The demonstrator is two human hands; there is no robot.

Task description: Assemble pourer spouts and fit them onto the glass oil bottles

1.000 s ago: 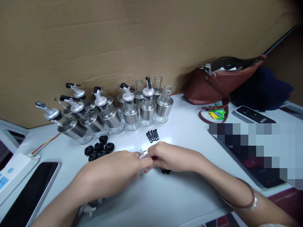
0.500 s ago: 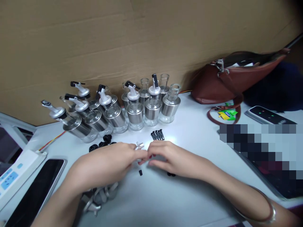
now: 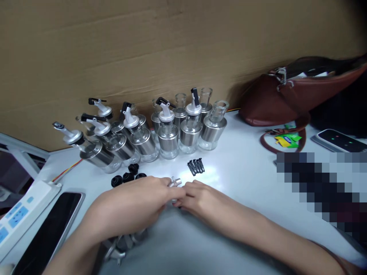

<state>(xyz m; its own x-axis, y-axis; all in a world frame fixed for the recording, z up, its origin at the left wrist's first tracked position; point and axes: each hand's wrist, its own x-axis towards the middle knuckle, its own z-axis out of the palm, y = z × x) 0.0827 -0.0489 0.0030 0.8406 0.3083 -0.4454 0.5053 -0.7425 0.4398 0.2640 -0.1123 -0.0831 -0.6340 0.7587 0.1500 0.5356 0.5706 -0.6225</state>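
Observation:
My left hand (image 3: 143, 200) is closed round a silver pourer spout (image 3: 176, 182), whose tip sticks out past the thumb and forefinger. Fingertips of my right hand (image 3: 200, 200) are pinched together right beside it, with a dark bit showing under them, apparently a small black plug. Several black levers (image 3: 196, 166) lie in a row beyond the right hand. Black rubber stoppers (image 3: 128, 177) are grouped behind the left hand. More silver pourer spouts (image 3: 116, 250) lie below the left forearm, partly covered by it.
Glass bottles with steel bands (image 3: 168, 139), several topped with pourers, stand along the cardboard wall (image 3: 160, 49). A phone (image 3: 47, 233) and a power strip (image 3: 24, 215) lie left. A brown handbag (image 3: 266, 99), a green-yellow wrapper (image 3: 287, 140) and a black-topped device (image 3: 341, 139) are right.
My right hand has come down and closed its fingers by the left. The small black plug that lay below the hands no longer shows on the table. The view has shifted slightly.

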